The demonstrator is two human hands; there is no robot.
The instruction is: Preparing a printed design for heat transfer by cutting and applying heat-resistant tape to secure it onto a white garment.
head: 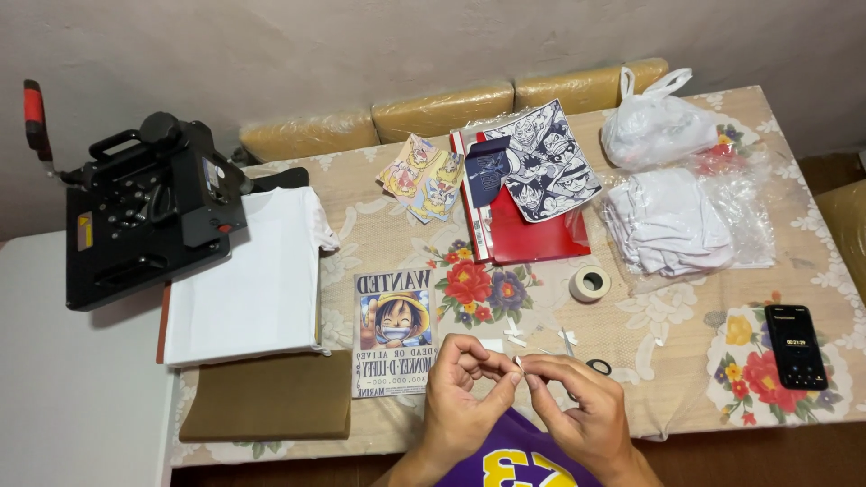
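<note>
Step in hand: a small white piece of tape (518, 362) is being worked between the fingertips of both hands, low in the view and just above the near edge of the desk (686, 397).
Left hand (458, 397): the grip is pressed together, thumb and forefinger pinching one end of the piece.
Right hand (577, 401): the grip is likewise closed, its fingertips meeting the other end, so that the two hands touch at the piece.
Where the piece is: held in the air between the hands, off the desk, just beside the cartoon poster print (393, 332).
Handling judged: the piece looks thin and sticky; it is best kept taut and touched only at its ends, so that it neither folds on itself nor loses its tack.
Supply: the tape roll (589, 283) lies flat further back; several cut bits (541, 335) are scattered between it and the hands.
Nearby: the white T-shirt (248, 284) is laid on the lower plate of the heat press (144, 212), with a brown sheet (271, 397) in front of it.
Risk judged: the cut bits could be swept away by a sleeve or wrist; the wrists are better kept raised.
Apart: a black phone (795, 346) lies well to the right.
</note>
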